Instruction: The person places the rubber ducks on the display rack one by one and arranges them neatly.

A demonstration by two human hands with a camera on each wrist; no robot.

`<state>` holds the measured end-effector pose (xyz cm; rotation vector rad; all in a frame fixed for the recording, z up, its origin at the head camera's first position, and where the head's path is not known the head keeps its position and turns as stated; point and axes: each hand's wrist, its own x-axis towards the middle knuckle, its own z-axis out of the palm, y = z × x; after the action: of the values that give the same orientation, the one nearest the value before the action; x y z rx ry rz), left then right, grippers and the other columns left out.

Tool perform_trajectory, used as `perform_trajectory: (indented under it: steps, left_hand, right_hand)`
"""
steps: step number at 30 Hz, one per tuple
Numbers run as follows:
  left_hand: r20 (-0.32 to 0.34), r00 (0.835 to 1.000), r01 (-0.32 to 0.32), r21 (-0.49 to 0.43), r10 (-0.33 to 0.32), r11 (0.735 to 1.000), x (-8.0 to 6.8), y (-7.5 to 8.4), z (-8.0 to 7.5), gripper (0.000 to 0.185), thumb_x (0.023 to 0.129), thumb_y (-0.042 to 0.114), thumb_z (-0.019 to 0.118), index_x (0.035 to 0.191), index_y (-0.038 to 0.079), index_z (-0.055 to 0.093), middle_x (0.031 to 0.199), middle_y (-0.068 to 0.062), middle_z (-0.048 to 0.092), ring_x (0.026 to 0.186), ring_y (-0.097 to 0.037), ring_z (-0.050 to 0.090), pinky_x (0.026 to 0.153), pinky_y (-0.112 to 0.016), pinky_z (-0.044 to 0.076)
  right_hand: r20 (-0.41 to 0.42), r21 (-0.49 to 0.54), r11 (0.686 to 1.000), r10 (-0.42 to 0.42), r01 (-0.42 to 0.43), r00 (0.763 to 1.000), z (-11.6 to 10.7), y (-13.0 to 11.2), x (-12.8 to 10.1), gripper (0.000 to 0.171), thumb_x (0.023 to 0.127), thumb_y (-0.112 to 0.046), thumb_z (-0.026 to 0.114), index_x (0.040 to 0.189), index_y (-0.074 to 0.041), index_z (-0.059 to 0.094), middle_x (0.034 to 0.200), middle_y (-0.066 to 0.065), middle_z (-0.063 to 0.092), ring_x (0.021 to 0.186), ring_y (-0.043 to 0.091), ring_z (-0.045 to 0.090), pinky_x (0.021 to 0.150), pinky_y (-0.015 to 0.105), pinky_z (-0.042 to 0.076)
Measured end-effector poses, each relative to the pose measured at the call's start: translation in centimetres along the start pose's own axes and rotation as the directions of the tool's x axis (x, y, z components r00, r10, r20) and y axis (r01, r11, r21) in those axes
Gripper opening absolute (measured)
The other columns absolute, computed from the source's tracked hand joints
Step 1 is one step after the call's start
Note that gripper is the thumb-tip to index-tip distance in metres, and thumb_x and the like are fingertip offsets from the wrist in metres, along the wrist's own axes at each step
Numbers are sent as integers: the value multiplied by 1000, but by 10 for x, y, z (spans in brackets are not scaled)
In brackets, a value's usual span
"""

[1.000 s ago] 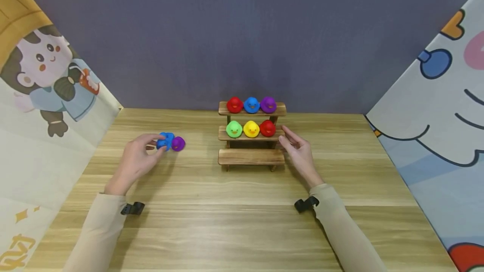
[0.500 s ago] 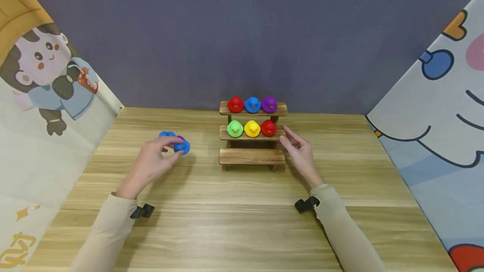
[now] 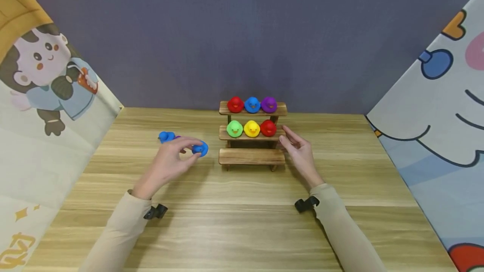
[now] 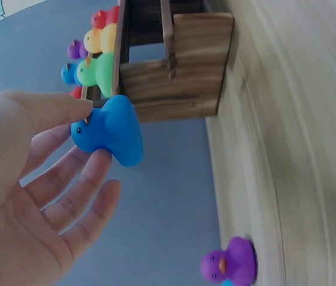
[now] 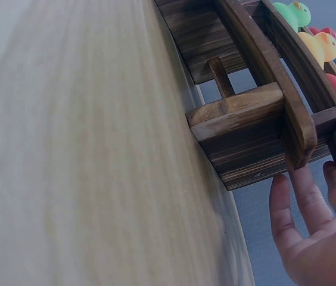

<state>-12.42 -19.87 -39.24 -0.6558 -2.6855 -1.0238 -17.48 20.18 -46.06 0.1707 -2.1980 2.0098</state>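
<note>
My left hand (image 3: 172, 163) pinches a blue rubber duck (image 3: 200, 149) between thumb and fingertips, above the table just left of the wooden stand. In the left wrist view the held duck (image 4: 111, 131) lies sideways, its base turned away from the palm. My right hand (image 3: 298, 152) is at the right end of the three-tier wooden stand (image 3: 251, 157), its fingertips touching the middle tier's end. The right wrist view has those fingers (image 5: 311, 196) mostly straight. On the top tier sit red, blue and purple ducks; the middle tier bears green, yellow (image 3: 251, 129) and red ones.
Another blue duck (image 3: 165, 137) lies on the table behind my left hand. Beside it a purple duck (image 4: 232, 262) is mostly hidden in the head view. A dark wall (image 3: 242, 41) rises behind the stand, and printed panels (image 3: 435, 108) flank the table.
My left hand has lifted the blue duck from beside the other ducks and carried it right, toward the stand. The right hand has stayed at the stand's end.
</note>
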Motion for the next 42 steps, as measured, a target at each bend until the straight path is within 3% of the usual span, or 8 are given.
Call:
perform_trajectory:
  steps: [6,24,33,42]
  left_hand:
    - [-1,1000,-29,-42,29,999,5,7,9,26,95,11,80,121,10,79,126,-8,77,103,-23,74,84,-48,63]
    - [32,995,-91,-70,93,993,19,25,40,28,93,10,81,120,10,79,125,-8,78,100,-20,74,85,-39,63]
    - [78,992,-91,-90,98,992,25,31,54,30,93,8,80,123,9,77,128,-8,76,107,-22,74,88,-39,63]
    - [79,992,-91,-94,99,991,31,35,65,27,93,8,81,121,9,79,123,-7,78,101,-20,74,89,-38,63]
  right_hand:
    - [8,6,1000,-1,1,1000,1,0,2,51,104,-21,71,152,-10,59,144,23,65,89,2,78,84,22,63]
    - [7,-1,1000,7,-7,1000,2,-1,1,50,104,-21,72,152,-11,60,141,23,67,89,4,78,86,23,63]
    - [3,-20,1000,18,-18,1000,0,0,0,51,104,-23,72,152,-13,60,142,20,67,94,11,80,90,30,64]
    - [1,-1,1000,12,-12,1000,1,-3,-1,51,104,-20,71,152,-9,59,142,23,66,88,2,78,86,22,63]
